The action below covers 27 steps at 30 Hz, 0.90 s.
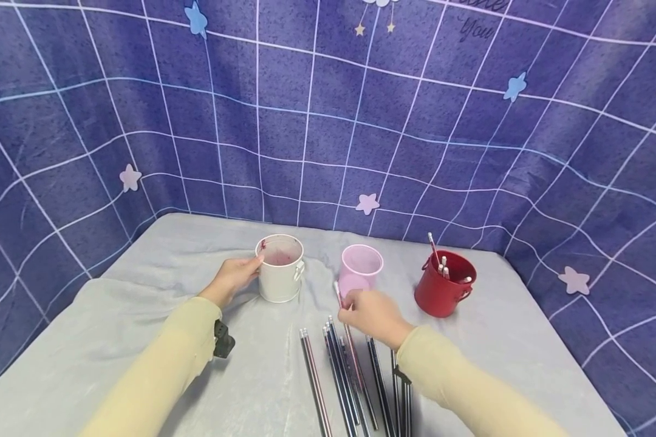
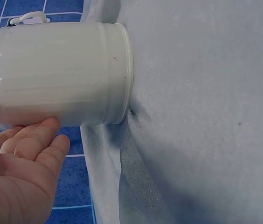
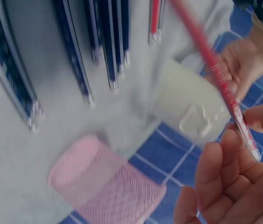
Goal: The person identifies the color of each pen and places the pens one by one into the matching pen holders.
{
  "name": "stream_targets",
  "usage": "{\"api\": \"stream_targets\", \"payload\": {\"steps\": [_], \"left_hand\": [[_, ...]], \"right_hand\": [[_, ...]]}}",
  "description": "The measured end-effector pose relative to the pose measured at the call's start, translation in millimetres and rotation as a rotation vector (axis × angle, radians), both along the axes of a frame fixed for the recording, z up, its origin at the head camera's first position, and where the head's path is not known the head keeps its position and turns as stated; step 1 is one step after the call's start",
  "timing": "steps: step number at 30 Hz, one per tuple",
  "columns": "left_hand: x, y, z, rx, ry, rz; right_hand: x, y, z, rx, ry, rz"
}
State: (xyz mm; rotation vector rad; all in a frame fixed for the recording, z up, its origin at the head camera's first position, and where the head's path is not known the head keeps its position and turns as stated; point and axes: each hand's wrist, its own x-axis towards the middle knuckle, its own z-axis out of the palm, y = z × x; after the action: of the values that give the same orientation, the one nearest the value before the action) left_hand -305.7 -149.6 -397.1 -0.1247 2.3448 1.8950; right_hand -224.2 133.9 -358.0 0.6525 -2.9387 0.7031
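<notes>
My left hand holds the white bucket at its left side, with a fingertip right at the rim. In the left wrist view several fingers lie against the bucket's wall; the thumb is out of sight there. Between thumb and fingers, my right hand pinches a red pencil near its white eraser end, in front of the pink mesh cup. The pencil slants down over several dark pencils lying on the cloth. A red bucket at the right contains several pencils, erasers up.
Two pencils lie left of the main bunch, and more dark ones lie under the right forearm. A wrinkled grey cloth covers the table. Behind it hangs a blue curtain with a grid and stars.
</notes>
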Motion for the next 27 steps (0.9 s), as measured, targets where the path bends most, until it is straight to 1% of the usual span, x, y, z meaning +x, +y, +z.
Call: {"api": "stream_targets", "payload": {"steps": [4,7,9,15,17,19,24,27], "left_hand": [[-0.7,-0.6,0.0,-0.014,0.001,-0.009],[-0.6,-1.2,0.6,-0.026,-0.003,-0.021],[-0.8,-1.4,0.7,-0.026,-0.002,-0.025],[0.6,-2.0,1.5,-0.024,0.012,-0.031],[1.7,-2.0,2.2,-0.030,0.014,-0.031],[2.4,-1.7,2.6,-0.042,0.012,-0.032],[2.8,-0.4,2.9,-0.051,0.013,-0.031],[3.2,0.9,3.7,-0.028,0.016,-0.039]], "right_hand": [[-2.6,10.5,15.3,-0.035,0.065,-0.050],[-3.0,17.5,26.9,-0.026,0.119,-0.091],[-3.1,22.0,35.1,-0.022,0.135,-0.114],[-3.4,32.8,58.7,0.001,0.194,-0.141],[-3.7,35.7,64.3,0.000,0.222,-0.140],[-3.5,38.2,68.6,-0.017,0.230,-0.128],[-2.5,41.3,73.9,-0.134,0.203,-0.065],[-2.2,42.7,74.4,-0.198,0.217,-0.043]]}}
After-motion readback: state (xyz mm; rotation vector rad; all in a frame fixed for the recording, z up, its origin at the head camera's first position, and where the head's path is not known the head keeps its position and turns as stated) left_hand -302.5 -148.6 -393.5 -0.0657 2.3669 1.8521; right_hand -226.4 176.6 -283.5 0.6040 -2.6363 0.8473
